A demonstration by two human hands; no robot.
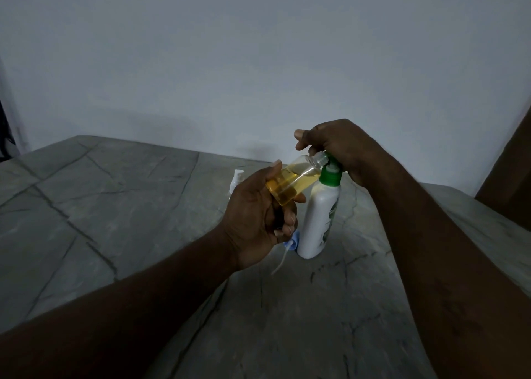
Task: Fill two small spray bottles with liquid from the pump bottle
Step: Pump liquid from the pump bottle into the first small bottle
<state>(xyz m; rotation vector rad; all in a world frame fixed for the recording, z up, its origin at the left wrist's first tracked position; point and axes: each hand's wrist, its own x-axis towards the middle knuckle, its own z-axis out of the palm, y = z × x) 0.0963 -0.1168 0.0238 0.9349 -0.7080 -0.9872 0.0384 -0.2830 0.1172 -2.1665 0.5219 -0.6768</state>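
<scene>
Tilting a small bottle (298,179) toward the pump bottle (316,220), the left hand (255,215) gripped it round its lower half, thumb on top and fingers curled beneath. The small bottle was clear and uncapped. It held yellow liquid to roughly half its length, pooled along the low side. Its threaded neck pointed up and to the right and met the green spout of the pump (330,179), right under the right hand (339,146).

That hand sat on top of the pump with its fingers curled down over the head, grasping it; the forefinger stuck out to the left above the small bottle's neck. Most of the pump head was hidden beneath the hand.

The pump bottle was white with a green collar and a green label. It stood upright on the grey stone table (115,206), near the middle, just right of the left hand.

A blue spray cap (293,242) lay on the table against the pump bottle's base, its pale dip tube (280,262) trailing toward the viewer. Farther back, a white sprayer (237,179) stood partly hidden behind the left hand; what it sat on could not be told. A plain white wall (258,62) rose behind the table.
</scene>
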